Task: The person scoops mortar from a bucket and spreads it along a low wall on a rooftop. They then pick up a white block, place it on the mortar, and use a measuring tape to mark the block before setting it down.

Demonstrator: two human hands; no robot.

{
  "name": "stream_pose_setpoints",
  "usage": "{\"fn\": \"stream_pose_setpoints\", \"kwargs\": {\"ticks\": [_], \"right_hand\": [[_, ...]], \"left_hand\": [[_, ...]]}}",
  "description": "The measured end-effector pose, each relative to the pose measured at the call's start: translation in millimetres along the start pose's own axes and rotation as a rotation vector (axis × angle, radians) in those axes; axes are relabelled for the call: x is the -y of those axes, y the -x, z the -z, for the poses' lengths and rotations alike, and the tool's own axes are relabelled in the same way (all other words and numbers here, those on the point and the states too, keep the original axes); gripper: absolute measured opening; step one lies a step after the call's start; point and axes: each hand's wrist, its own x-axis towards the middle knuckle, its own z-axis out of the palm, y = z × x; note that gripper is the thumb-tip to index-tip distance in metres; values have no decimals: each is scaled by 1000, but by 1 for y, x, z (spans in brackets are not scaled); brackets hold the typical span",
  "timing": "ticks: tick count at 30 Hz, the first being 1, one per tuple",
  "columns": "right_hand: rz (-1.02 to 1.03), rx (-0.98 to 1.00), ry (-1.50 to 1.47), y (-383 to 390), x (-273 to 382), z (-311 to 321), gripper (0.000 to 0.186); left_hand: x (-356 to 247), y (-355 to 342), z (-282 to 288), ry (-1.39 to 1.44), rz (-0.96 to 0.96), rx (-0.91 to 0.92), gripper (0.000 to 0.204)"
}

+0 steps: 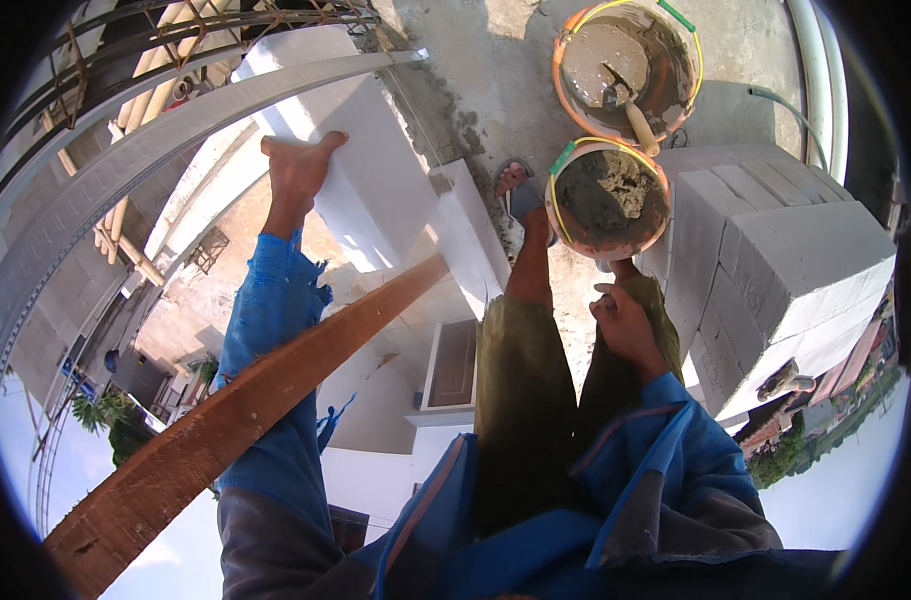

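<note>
My left hand (296, 175) grips the edge of a white block (361, 190) at the upper left of the view, thumb spread along its face. My right hand (626, 330) hovers over my right thigh with fingers partly curled; whether they hold anything is hidden. Just beyond it is an orange bucket (581, 185) of grey mortar and sandy material. A second bucket (606, 55) farther up holds wet mixture and a trowel (636, 118) with a wooden handle. A wooden beam (241, 410) crosses diagonally over my left forearm in the picture.
Stacked grey blocks (761, 260) stand at my right. Curved metal strips (126, 180), rebar and poles line the left, above a drop to a lower level (196, 310). White pipes (821, 90) run along the upper right. My sandalled foot (521, 195) stands beside the nearer bucket on concrete.
</note>
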Motion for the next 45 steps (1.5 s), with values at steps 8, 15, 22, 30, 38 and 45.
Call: {"fn": "stream_pose_setpoints", "kwargs": {"ticks": [8, 15, 22, 30, 38, 45], "right_hand": [[19, -32, -41, 0, -7, 3, 41], [39, -46, 24, 3, -1, 10, 40], [85, -70, -4, 9, -16, 21, 39], [67, 65, 156, 40, -76, 34, 42], [334, 107, 92, 158, -71, 99, 45], [840, 277, -35, 238, -140, 184, 62]], "left_hand": [[21, 16, 24, 156, -125, 13, 106], [58, 28, 64, -90, -358, -100, 106], [91, 73, 97, -328, -283, -177, 127], [176, 205, 141, -316, -165, -317, 114], [264, 485, 146, -433, 259, -402, 126], [229, 668, 102, -7, -257, -197, 122]]}}
